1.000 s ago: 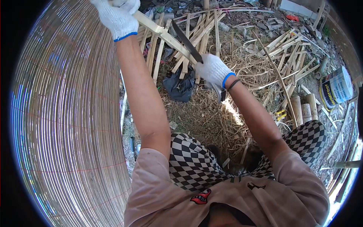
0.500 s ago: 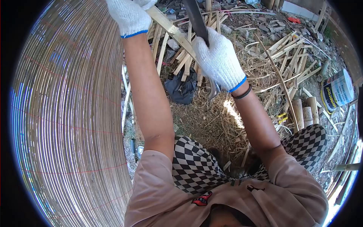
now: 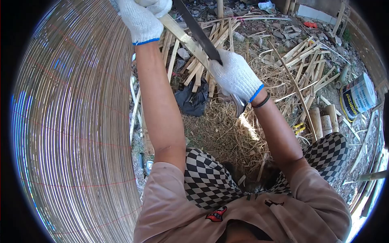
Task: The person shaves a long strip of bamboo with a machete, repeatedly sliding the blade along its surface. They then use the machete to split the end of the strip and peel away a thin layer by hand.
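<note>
Mid-shave on a bamboo strip (image 3: 184, 38): the gloved left hand (image 3: 142, 20) is clamped around its upper end, and the right hand (image 3: 235, 75) is closed tight on the knife (image 3: 198, 32), blade lying against the strip. I'd say the next stroke needs a shallow angle, away from those left fingers.
</note>
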{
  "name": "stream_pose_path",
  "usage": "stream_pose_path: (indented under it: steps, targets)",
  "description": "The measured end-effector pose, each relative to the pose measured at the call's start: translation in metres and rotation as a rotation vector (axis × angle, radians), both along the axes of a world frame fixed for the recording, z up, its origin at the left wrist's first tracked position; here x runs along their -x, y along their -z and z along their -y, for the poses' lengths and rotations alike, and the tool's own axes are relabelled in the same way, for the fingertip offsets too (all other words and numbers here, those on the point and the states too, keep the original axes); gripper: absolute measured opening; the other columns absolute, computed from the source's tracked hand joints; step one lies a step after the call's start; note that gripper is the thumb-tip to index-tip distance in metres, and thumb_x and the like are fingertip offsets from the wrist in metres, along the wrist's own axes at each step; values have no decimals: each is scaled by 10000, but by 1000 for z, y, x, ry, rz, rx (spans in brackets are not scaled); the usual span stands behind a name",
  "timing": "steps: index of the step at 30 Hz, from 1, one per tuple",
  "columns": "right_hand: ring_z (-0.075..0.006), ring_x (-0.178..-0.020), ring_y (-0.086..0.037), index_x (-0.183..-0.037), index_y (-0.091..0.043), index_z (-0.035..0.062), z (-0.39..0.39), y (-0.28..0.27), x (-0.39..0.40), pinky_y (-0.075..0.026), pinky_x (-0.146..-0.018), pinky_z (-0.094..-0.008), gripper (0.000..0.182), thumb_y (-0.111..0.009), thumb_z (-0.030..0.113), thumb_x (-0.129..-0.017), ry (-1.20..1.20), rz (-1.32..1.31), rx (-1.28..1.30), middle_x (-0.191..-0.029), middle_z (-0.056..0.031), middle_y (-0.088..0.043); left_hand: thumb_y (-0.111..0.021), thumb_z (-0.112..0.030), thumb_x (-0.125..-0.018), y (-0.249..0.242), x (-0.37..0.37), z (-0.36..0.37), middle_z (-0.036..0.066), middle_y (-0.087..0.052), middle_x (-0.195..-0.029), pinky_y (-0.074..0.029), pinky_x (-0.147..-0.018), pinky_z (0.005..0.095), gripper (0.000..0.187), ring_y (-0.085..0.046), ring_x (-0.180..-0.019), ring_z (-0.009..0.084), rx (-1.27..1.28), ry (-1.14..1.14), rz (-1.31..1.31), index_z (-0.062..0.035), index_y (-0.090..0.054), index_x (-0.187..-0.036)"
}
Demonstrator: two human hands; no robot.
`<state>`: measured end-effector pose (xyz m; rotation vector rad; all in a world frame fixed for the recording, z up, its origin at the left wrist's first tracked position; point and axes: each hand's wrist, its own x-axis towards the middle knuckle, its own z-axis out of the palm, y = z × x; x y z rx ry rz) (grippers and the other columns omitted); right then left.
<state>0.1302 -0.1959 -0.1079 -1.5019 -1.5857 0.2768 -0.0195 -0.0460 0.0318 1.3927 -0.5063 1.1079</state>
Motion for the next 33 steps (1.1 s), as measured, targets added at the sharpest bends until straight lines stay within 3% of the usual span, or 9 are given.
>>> stream_pose_path:
  steps: [4, 9, 12, 23, 25, 27, 30, 31, 33]
  targets:
    - [-452, -758, -688, -1086, -630, -39, 6, -12, 6, -528, -656, -468, 300, -545, 223, -967, 74, -44, -178, -761, -276, -647, -336, -694, -1030, 0, 2, 0, -78, -233, -553, -172, -367, 278, 569, -198, -402, 84, 25, -25, 12, -198, -377, -754]
    - [-454, -761, -689, -1074, -620, -54, -11, 12, 23, -536, -673, -482, 281, -535, 191, -966, 82, -3, -45, -749, -279, -645, -345, -696, -1027, -1, -11, 7, -80, -247, -549, -179, -362, 273, 567, -218, -397, 80, 70, -197, 23, -199, -384, -755]
    - [-454, -755, -690, -1056, -613, -53, -4, 4, 10, -537, -678, -497, 257, -533, 175, -968, 3, 40, -52, -735, -279, -641, -360, -692, -1027, -1, -6, 4, -79, -261, -549, -187, -358, 270, 562, -227, -396, 79, 40, -42, 33, -201, -391, -755]
    - [-463, -716, -669, -991, -596, -55, -11, 24, 14, -524, -640, -495, 241, -527, 174, -961, 102, 18, -49, -705, -278, -628, -386, -642, -1047, -2, -31, 19, -75, -287, -558, -192, -351, 262, 510, -249, -400, 81, 88, -282, 44, -193, -436, -809]
    - [-462, -721, -672, -1017, -602, -68, -21, 44, 13, -528, -645, -492, 263, -519, 175, -964, 163, 72, -7, -718, -280, -637, -384, -639, -1049, -5, -22, 21, -73, -291, -558, -192, -350, 265, 511, -251, -399, 81, 393, 258, 37, -191, -436, -808]
    - [-464, -724, -675, -1054, -603, -73, -23, 46, -8, -530, -637, -487, 258, -528, 157, -963, 78, 108, 40, -712, -283, -638, -380, -636, -1051, -9, -23, 22, -72, -292, -558, -189, -349, 267, 512, -250, -397, 81, 414, 343, 41, -191, -432, -804]
    - [-476, -735, -676, -1118, -601, -82, -7, 37, 1, -535, -639, -497, 288, -547, 151, -957, 59, -38, 28, -717, -288, -644, -373, -635, -1054, -3, -33, 20, -70, -290, -556, -182, -347, 269, 516, -244, -394, 81, 74, -246, 63, -191, -420, -797]
    - [-477, -734, -676, -1122, -599, -82, -7, 45, 7, -537, -638, -498, 292, -546, 153, -957, 89, -51, -27, -718, -286, -647, -368, -632, -1057, -5, -33, 17, -74, -287, -556, -181, -347, 268, 515, -240, -394, 78, 41, -88, 17, -191, -415, -793]
    - [-477, -733, -678, -1143, -591, -75, -19, 80, 9, -545, -638, -496, 303, -555, 160, -955, 196, -12, 25, -727, -274, -661, -368, -631, -1057, -4, -30, 20, -76, -283, -554, -180, -348, 269, 512, -239, -395, 77, 7, -159, 8, -195, -414, -793]
